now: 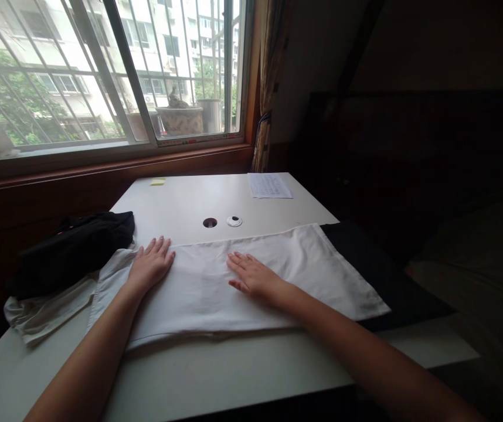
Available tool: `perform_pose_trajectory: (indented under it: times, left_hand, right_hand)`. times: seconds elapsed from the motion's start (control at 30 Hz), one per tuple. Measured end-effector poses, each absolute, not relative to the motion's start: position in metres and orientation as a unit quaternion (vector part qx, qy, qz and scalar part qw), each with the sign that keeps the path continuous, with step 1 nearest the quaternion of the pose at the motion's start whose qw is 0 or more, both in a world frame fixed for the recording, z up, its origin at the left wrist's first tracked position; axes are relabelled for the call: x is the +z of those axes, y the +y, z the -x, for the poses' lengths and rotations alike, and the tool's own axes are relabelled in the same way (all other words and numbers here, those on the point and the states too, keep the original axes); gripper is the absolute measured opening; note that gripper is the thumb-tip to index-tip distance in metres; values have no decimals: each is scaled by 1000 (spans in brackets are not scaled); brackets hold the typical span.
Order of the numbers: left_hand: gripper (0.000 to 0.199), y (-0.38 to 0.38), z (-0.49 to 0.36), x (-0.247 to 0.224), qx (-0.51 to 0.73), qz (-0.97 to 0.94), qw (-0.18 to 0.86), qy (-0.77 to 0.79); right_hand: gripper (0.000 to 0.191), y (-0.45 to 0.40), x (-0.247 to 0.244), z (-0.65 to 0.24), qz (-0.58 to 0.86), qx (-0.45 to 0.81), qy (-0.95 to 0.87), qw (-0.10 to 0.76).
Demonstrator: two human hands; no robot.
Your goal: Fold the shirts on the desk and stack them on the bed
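Observation:
A long white garment, which looks like a pair of trousers folded lengthwise, lies spread across the white table. My left hand rests flat near its left end, fingers stretched out toward the far edge. On the middle of the cloth lies my right hand, palm down with the fingers extended to the left. Neither hand grips the fabric. Dark cloth shows from under the garment's right end and hangs over toward the table's right side. Small wrinkles run across the right part of the white fabric.
To the left sit a heap of black clothing and a pale crumpled cloth. Farther back are a sheet of paper, a yellow sticky note, a cable hole and a round white cap. A barred window stands behind.

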State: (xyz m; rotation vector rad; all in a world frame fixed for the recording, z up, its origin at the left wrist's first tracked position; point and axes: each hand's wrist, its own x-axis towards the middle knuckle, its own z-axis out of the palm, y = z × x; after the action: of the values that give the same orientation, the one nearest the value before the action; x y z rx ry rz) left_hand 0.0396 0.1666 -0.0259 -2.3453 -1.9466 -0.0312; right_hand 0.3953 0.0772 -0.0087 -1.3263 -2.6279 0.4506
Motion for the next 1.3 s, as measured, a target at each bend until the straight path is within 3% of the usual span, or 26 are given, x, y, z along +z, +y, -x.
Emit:
perform_pose_trajectory:
  times: [0.5, 1.3]
  left_hand:
    - [69, 175, -13, -35, -36, 716, 48, -695]
    - [60, 172, -10, -33, -49, 746, 62, -662]
  right_hand:
    - [86, 162, -34, -526, 718, 66, -692, 42]
    - [62, 168, -59, -537, 670, 11, -725, 158]
